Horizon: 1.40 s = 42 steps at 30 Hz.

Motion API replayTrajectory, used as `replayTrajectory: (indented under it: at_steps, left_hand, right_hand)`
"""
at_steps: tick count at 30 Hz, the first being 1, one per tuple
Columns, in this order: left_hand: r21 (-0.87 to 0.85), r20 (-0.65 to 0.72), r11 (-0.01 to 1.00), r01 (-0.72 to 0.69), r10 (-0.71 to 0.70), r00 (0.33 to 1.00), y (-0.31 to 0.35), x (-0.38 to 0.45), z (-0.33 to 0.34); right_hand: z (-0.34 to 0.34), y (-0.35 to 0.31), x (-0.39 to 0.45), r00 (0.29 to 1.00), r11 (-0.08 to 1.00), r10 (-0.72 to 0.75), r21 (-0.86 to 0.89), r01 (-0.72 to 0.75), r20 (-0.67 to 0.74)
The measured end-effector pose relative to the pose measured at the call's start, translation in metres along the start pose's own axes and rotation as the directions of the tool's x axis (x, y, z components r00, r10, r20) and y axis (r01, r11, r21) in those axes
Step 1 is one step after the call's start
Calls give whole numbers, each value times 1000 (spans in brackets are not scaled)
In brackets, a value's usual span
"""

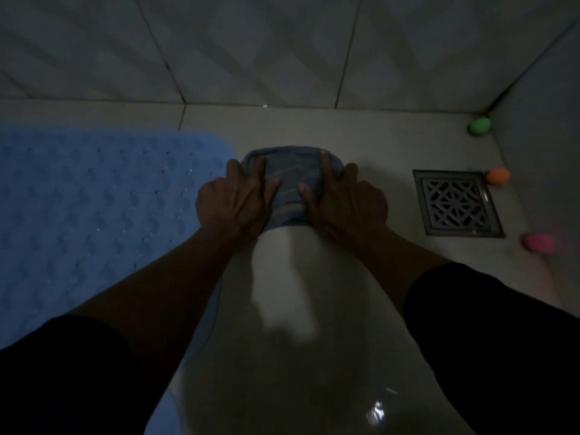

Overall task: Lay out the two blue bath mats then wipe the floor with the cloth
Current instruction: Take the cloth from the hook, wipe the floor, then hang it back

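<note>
While both hands (233,199) (345,202) press spread fingers (262,166), the cloth (290,183) lies lengthwise toward the wall.

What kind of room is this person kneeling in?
Most likely a bathroom or shower room. The floor and walls are tiled, a metal floor drain sits near the corner, and a blue bath mat lies beside both hands, left hand and right hand, pressing a cloth.
</note>
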<state>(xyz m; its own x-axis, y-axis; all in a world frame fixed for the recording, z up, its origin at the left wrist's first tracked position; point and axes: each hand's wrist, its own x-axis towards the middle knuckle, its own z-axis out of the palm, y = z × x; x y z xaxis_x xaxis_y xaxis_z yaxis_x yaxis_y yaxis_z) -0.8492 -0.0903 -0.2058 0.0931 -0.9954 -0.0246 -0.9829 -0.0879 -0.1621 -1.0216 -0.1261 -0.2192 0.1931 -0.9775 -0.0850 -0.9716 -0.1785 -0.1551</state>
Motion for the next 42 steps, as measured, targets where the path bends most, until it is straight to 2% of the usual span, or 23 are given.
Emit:
replayTrajectory:
  at_steps: [3, 7, 13, 16, 20, 24, 34, 42]
  left_hand:
    - [-61, -30, 995, 82, -84, 996, 1, -19, 3]
    - [-111, -80, 990, 91, -100, 992, 0, -48, 7]
    - [-190, -21, 979, 79, -85, 996, -5, -80, 12]
    - [-228, 28, 971, 68, -63, 998, -8, -95, 7]
    - [-192, -2, 979, 66, -68, 998, -8, -114, 9]
    - [-120, -36, 989, 87, -92, 995, -3, -124, 6]
    - [-92, -5, 990, 111, -112, 994, 0, -163, 7]
    - [-55, 48, 989, 139, -137, 989, 9, -216, 2]
  right_hand:
    - [1, -2, -17, 1000, 1000, 16, 23, -17, 25]
    - [5, -8, -44, 999, 999, 30, 16, -29, -16]
    - [7, -15, -83, 998, 998, 50, -43, -52, -43]
    - [2, -17, -104, 998, 997, 66, -39, -66, 4]
    - [10, -16, -116, 998, 998, 51, -29, -52, -38]
    - [12, -14, -124, 999, 999, 46, 15, -46, -16]
    - [18, -16, -164, 1000, 995, 29, 91, -30, 9]
    - [24, -15, -214, 1000, 997, 4, 82, -3, -10]
